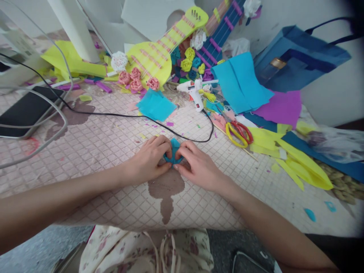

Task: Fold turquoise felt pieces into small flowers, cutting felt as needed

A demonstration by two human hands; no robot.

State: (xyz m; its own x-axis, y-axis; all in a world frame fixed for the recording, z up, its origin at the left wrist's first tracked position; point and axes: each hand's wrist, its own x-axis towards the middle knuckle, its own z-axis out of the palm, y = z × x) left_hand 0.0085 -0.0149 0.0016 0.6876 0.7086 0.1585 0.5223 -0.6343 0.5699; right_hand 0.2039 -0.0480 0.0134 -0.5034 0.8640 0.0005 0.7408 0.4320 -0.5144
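Note:
A small piece of blue paper (174, 151) is pinched between both hands, close to the table's front edge. My left hand (152, 157) grips its left side between thumb and curled fingers. On the opposite side, my right hand (199, 165) holds it the same way, thumb at the lower edge. The fingers hide much of the paper, so its full shape cannot be made out. Beyond the hands lies a flat stack of blue paper squares (157, 105). A white glue gun (195, 93) rests behind them, its black cord (127, 115) curving across the table.
Scissors (239, 134) with red and yellow handles lie to the right, near yellow paper strips (298, 163). A yellow paper guitar (153, 60) with pink flowers stands at the back. A black phone-like device (28, 110) is at left, a blue bag (295, 57) at back right.

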